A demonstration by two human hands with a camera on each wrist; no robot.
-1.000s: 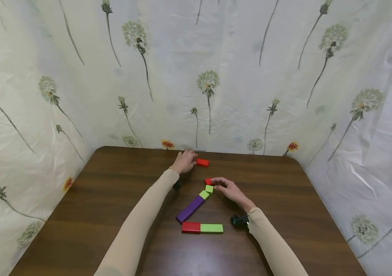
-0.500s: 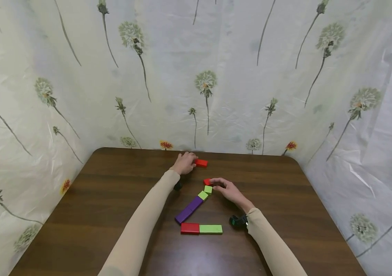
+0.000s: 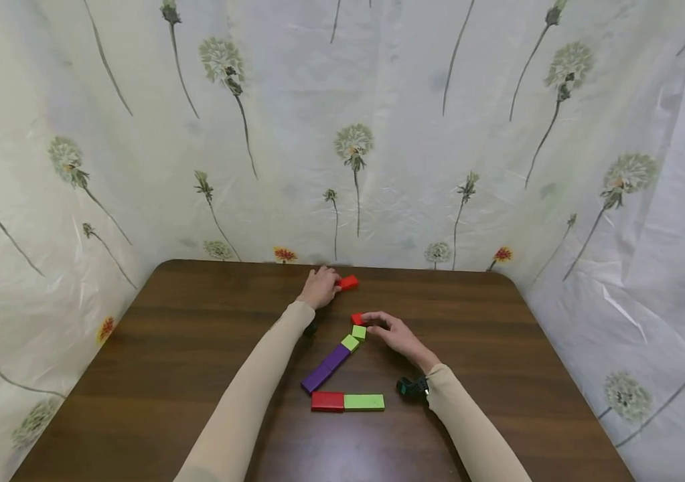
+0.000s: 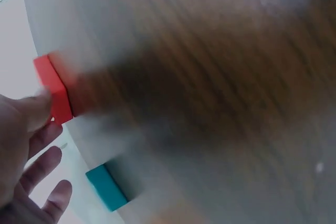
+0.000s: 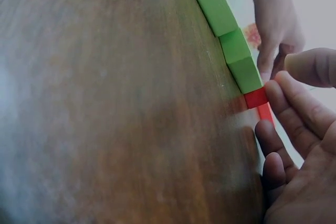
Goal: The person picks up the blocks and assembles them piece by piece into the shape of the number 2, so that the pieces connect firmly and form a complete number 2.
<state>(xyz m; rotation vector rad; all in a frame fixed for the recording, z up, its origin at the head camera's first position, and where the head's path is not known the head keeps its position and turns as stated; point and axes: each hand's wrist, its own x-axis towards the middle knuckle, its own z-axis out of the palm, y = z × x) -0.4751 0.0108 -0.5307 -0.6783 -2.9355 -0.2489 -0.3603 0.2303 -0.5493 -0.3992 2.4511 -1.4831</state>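
Near the table's far edge, my left hand (image 3: 320,288) pinches a red block (image 3: 349,282) between thumb and finger; its other fingers are spread apart. In the left wrist view, a teal block (image 4: 107,187) lies close to those fingers; the head view does not show it. My right hand (image 3: 399,335) touches another red block (image 3: 357,318) with its fingertips, its thumb held away. That block adjoins a green block (image 3: 359,332), followed by a second green block (image 3: 350,343) and purple blocks (image 3: 326,367) in a slanted line.
Closer to me, a dark red block (image 3: 327,402) and a long green block (image 3: 364,402) lie end to end on the brown wooden table (image 3: 197,375). A flower-printed curtain (image 3: 294,134) hangs behind the table and at both sides.
The red block at my left hand has turned slightly, its right end now farther from me. My right hand has stayed by the other red block. The head view has shifted a little.
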